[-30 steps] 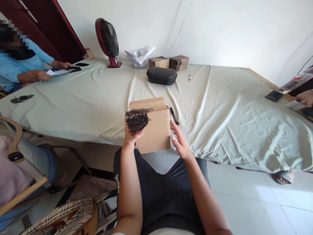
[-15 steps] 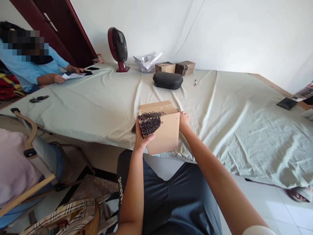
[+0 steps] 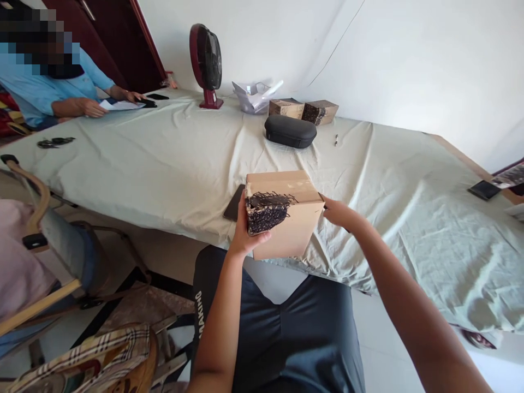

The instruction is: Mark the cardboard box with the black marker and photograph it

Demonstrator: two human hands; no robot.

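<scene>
A brown cardboard box (image 3: 292,234) sits at the table's near edge, with a dense black scribble-like patch over its left corner. My left hand (image 3: 245,237) grips that corner, its thumb across the front face and its fingers largely hidden along the left side. At the box's right upper corner is my right hand (image 3: 341,214), fingers closed around a thin dark pen-like object (image 3: 326,207), of which only small parts show. Under the box's left side, a flat dark object (image 3: 234,204) lies partly covered on the cloth.
Behind the box lie a black zip case (image 3: 290,131), two smaller cardboard boxes (image 3: 326,113), a white basket (image 3: 249,101) and a fan (image 3: 207,60). A person in a blue sleeve (image 3: 92,71) handles paper (image 3: 123,103) at the left. The green tablecloth (image 3: 172,164) is wrinkled.
My right hand has drawn back to the right from the box's side, and the dark object in it now shows. The view has shifted slightly; my left hand keeps its grip on the box.
</scene>
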